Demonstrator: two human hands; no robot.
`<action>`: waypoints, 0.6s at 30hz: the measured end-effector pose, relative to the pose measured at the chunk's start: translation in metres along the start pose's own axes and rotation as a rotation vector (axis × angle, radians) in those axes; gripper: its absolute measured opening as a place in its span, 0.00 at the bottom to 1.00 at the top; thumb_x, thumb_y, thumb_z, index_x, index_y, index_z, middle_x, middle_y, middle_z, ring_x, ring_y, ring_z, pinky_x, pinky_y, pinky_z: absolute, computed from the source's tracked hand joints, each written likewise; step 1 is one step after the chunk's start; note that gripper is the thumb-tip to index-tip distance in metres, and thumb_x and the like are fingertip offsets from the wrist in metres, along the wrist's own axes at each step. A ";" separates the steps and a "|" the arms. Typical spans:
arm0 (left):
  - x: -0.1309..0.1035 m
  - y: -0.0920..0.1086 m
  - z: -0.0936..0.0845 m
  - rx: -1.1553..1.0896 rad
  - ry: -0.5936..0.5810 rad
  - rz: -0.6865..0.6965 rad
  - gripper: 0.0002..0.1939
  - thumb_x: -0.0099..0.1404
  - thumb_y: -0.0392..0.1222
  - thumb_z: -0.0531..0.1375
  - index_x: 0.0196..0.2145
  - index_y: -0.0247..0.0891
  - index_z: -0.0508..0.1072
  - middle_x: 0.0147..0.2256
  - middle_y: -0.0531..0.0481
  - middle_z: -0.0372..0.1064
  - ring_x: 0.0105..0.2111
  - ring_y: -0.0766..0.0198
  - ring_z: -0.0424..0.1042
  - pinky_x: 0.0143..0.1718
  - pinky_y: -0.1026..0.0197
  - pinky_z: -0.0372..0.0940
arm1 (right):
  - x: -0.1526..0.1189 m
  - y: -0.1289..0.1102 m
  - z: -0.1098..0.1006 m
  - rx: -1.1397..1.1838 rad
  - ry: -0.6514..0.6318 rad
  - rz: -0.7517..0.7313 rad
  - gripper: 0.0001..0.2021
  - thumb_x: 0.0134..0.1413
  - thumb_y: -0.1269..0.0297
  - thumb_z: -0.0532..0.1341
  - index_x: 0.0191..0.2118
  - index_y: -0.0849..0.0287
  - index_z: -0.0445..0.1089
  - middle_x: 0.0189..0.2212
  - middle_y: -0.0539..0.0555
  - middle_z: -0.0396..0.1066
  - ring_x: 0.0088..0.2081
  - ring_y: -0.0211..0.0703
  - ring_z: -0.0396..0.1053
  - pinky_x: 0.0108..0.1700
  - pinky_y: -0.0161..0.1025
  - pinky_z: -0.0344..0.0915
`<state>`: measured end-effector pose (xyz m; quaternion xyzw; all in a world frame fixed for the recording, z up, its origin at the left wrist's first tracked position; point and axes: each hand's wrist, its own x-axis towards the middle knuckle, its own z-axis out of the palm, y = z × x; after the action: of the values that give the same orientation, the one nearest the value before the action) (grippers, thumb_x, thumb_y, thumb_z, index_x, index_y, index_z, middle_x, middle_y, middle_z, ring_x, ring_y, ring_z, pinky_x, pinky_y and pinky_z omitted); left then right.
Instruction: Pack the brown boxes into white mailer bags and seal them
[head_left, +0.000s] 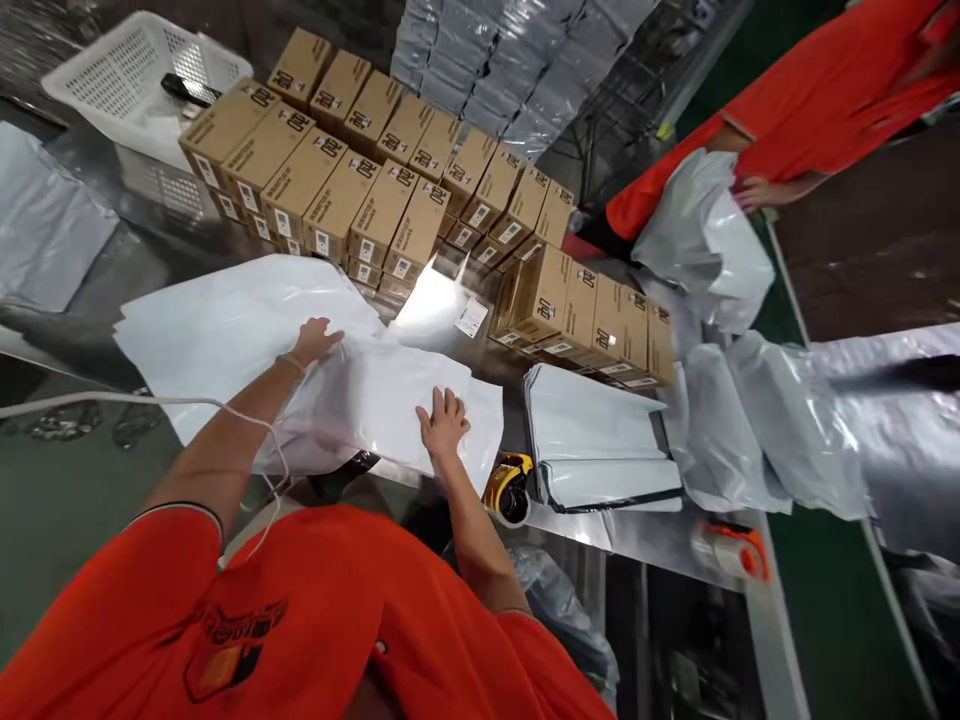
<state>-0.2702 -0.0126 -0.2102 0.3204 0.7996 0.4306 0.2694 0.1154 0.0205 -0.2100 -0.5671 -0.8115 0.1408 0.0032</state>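
Beneath both hands point(316, 341), white plastic sheets point(427, 385) spread flat, fingers parted, palms down, left and right apart.

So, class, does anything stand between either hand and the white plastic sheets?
Nothing visible does: the left hand and right hand both rest directly on the white sheets. The yellow tape dispenser sits to the right, not between.

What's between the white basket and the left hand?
Brown boxes, then white plastic, lie between the white basket and left hand, in the head view.
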 end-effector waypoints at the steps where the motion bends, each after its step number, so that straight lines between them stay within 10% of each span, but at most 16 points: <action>1: 0.009 0.005 0.009 -0.013 -0.013 -0.002 0.18 0.60 0.43 0.74 0.27 0.41 0.67 0.29 0.49 0.71 0.42 0.54 0.75 0.55 0.53 0.69 | 0.004 0.002 -0.002 0.005 0.004 -0.009 0.31 0.76 0.47 0.57 0.77 0.50 0.70 0.79 0.68 0.60 0.75 0.76 0.56 0.65 0.69 0.62; 10: 0.013 0.009 0.010 -0.187 0.015 0.005 0.09 0.56 0.39 0.70 0.28 0.42 0.71 0.21 0.59 0.59 0.23 0.65 0.61 0.30 0.59 0.64 | 0.065 -0.001 -0.039 0.194 0.051 0.032 0.19 0.75 0.58 0.61 0.60 0.62 0.82 0.59 0.74 0.80 0.61 0.75 0.73 0.62 0.71 0.67; 15: -0.036 0.024 -0.012 -0.132 0.018 0.362 0.05 0.59 0.41 0.67 0.32 0.42 0.75 0.31 0.49 0.74 0.35 0.57 0.73 0.43 0.55 0.72 | 0.123 -0.083 -0.065 0.605 0.045 -0.298 0.15 0.75 0.58 0.60 0.51 0.55 0.85 0.53 0.61 0.84 0.58 0.57 0.79 0.64 0.53 0.73; 18: -0.064 0.029 -0.015 -0.040 -0.013 0.539 0.01 0.65 0.40 0.63 0.34 0.43 0.74 0.34 0.48 0.77 0.37 0.55 0.75 0.46 0.52 0.73 | 0.144 -0.141 -0.073 0.940 -0.188 -0.462 0.11 0.70 0.57 0.66 0.46 0.55 0.85 0.48 0.57 0.86 0.53 0.52 0.81 0.60 0.47 0.75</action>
<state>-0.2309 -0.0558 -0.1680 0.5192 0.6750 0.5003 0.1565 -0.0533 0.1252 -0.1292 -0.2959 -0.7613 0.5354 0.2151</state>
